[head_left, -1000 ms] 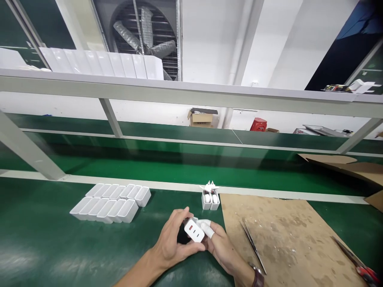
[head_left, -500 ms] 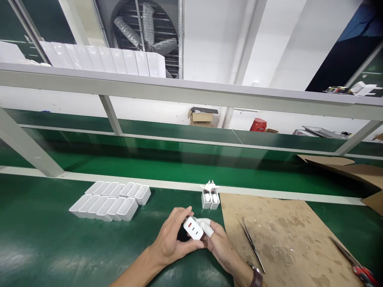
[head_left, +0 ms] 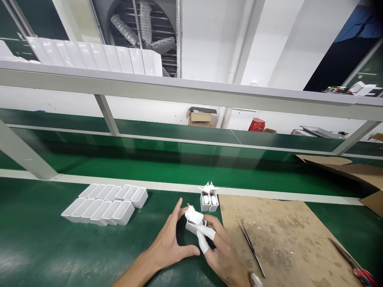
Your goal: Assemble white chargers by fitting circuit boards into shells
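My right hand (head_left: 221,247), with white finger cots on two fingers, grips a white charger housing (head_left: 191,227) with its white end piece (head_left: 195,216) tilted up at the top. Close on the other side, my left hand (head_left: 167,235) is open, thumb and fingers spread around the charger. Whether a left fingertip touches it, I cannot tell. Just beyond the hands stand two white charger cases (head_left: 208,204) with parts and thin white pieces sticking out of them. Over to the left, several open white cases (head_left: 98,211) sit in rows on the green bench.
Tweezers (head_left: 251,249) lie on a stained brown board (head_left: 287,235) at the right. Red-handled scissors (head_left: 356,265) rest near its right edge. Behind runs a green belt (head_left: 167,163) under a grey shelf frame (head_left: 191,89). Cardboard flaps (head_left: 344,169) jut in at the right.
The charger has turned, so its port face no longer shows and the end piece now stands tilted. My left thumb and fingers have spread away from it.
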`<state>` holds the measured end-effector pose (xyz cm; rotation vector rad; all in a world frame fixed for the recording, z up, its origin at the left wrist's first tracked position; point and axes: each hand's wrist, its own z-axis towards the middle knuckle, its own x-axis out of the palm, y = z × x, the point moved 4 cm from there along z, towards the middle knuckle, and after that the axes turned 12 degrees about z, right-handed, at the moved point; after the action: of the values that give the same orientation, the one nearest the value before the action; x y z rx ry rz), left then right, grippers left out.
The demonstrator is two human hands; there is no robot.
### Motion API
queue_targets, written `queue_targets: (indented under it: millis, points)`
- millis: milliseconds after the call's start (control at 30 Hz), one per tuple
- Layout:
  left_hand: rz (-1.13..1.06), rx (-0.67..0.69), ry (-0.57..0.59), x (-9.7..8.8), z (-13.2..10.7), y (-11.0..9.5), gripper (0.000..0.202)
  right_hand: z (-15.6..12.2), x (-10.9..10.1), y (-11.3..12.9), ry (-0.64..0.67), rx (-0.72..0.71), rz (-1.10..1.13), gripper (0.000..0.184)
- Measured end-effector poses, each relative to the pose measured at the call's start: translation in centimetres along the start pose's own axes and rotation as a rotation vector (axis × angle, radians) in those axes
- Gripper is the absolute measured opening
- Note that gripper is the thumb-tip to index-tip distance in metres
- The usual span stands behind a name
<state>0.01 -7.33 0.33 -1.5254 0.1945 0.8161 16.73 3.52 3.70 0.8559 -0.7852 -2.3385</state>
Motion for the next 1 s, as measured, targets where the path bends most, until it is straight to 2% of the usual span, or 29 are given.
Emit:
queue_targets:
  millis: [133,200,333,400,500,600,700,833,1000]
  points:
    - [0.021,-0.039,-0.004,0.2,0.1,0.2,0.152,-0.2,0.6,-0.9,0.132,0.103,-0.031,0.031]
    - [0.047,-0.076,-0.010,0.4,0.1,0.3,0.149,-0.4,0.9,-1.3,0.134,0.127,-0.036,0.029]
    - [0.146,-0.018,-0.099,0.7,0.0,0.0,0.124,-0.3,0.9,-0.8,0.113,0.085,-0.018,0.021]
    - [0.161,-0.010,-0.150,0.6,0.1,0.2,0.109,0.2,0.1,-0.4,0.032,0.072,0.006,0.024]
    - [0.157,-0.091,-0.195,-0.1,1.0,0.6,0.101,0.9,-1.9,-0.9,-0.228,0.115,-0.010,0.027]
    - [0.170,-0.131,-0.212,-1.2,3.0,0.4,0.100,0.6,-3.1,-3.6,-0.425,0.239,-0.035,0.036]
    - [0.153,-0.072,-0.144,-1.7,5.6,-0.5,0.105,-0.4,-2.7,-7.7,-0.518,0.352,0.034,0.049]
    - [0.077,-0.042,-0.057,-0.7,8.5,-1.0,0.114,-1.2,-1.1,-11.3,-0.485,0.452,0.247,0.061]
    - [0.041,-0.047,-0.048,0.2,10.3,-1.3,0.124,-1.0,-0.7,-11.7,-0.457,0.469,0.391,0.063]
